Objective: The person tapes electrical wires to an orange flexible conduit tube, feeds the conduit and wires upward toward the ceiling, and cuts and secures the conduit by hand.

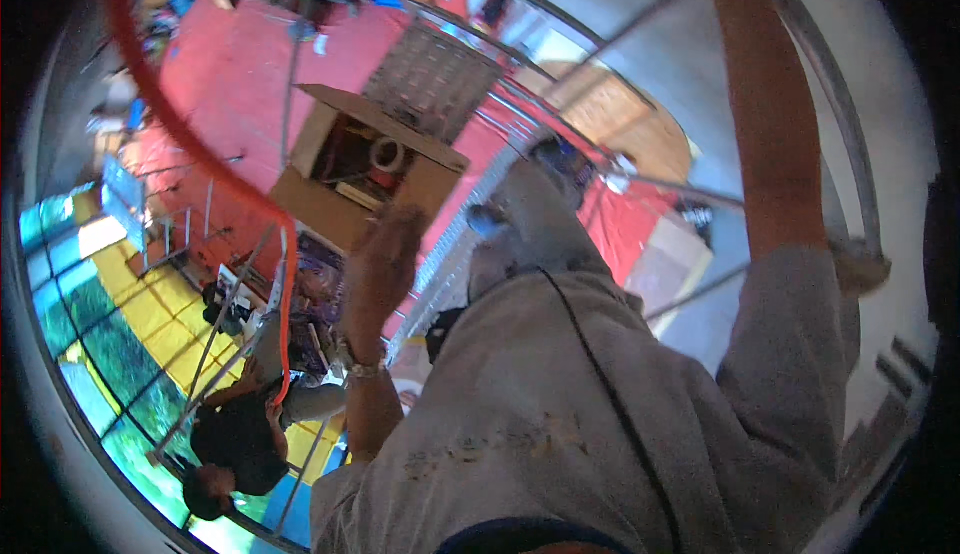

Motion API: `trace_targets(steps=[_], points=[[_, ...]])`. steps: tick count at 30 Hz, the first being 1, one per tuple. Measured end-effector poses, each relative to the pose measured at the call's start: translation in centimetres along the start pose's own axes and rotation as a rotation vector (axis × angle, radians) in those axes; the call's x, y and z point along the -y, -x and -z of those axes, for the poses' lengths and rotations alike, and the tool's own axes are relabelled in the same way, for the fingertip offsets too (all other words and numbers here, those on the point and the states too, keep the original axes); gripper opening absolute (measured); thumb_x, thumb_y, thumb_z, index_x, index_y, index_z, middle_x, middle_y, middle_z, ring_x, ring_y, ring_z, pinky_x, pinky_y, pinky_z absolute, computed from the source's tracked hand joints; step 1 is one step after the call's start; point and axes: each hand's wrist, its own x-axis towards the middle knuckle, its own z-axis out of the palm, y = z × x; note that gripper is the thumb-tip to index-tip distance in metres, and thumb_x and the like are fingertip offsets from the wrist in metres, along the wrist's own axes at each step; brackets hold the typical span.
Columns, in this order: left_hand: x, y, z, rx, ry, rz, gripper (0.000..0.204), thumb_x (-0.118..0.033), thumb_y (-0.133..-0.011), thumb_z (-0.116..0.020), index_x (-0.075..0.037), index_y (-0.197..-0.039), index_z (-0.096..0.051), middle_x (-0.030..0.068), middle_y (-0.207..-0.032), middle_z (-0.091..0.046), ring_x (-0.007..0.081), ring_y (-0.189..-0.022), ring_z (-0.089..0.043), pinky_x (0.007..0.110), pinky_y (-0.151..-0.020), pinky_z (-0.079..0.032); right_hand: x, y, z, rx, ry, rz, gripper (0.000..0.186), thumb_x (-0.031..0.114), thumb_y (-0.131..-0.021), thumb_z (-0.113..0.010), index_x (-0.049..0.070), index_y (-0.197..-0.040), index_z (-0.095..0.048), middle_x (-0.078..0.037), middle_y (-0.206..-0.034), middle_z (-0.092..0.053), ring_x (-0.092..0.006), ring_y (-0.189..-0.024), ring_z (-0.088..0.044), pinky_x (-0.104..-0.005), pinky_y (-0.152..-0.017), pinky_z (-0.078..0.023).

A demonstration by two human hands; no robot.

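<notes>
My left hand [384, 259] reaches forward beside an open cardboard box [350, 224], its fingers stretched out and slightly blurred near the box's near edge. Whether they touch the cardboard I cannot tell. A bracelet circles the wrist. Inside the box lie a white-and-red roll [388, 156], a pale wooden-looking block [357, 196] and dark things I cannot make out. My right arm [775, 134] stretches far up past the curved metal tube on the right; its hand lies beyond the upper edge of the picture.
Scaffold tubes [675, 194] cross around me, above a perforated metal plank [445, 269]. An orange hose or cable [200, 149] hangs at left. Lower down, another person in dark clothing [240, 444] stands beside it. Red sheeting [235, 74] and a plywood board [610, 114] lie below.
</notes>
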Motion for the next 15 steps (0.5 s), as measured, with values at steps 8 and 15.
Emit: trace_targets(steps=[8, 15], points=[[-6.2, -5.7, 3.3, -0.095, 0.678, 0.051, 0.016, -0.009, -0.094, -0.071, -0.005, -0.109, -0.071, 0.0126, -0.101, -0.074, 0.0280, -0.091, -0.071, 0.040, -0.083, -0.055, 2.1, 0.0, 4.7, 0.224, 0.012, -0.074, 0.077, 0.044, -0.095, -0.071, 0.008, -0.154, -0.036, -0.022, -0.136, -0.061, -0.0388, -0.121, -0.063, -0.0508, -0.097, -0.054], [-12.3, -10.8, 11.1, -0.081, 1.209, -0.461, 0.023, -0.010, -0.095, -0.073, 0.002, -0.113, -0.069, 0.0138, -0.099, -0.072, 0.0235, -0.081, -0.070, 0.034, -0.075, -0.056, -4.0, -2.2, -0.8, 0.273, -0.179, 0.093, 0.069, 0.039, -0.098, -0.067, 0.011, -0.154, -0.040, -0.021, -0.143, -0.057, -0.0386, -0.131, -0.057, -0.0535, -0.105, -0.047]])
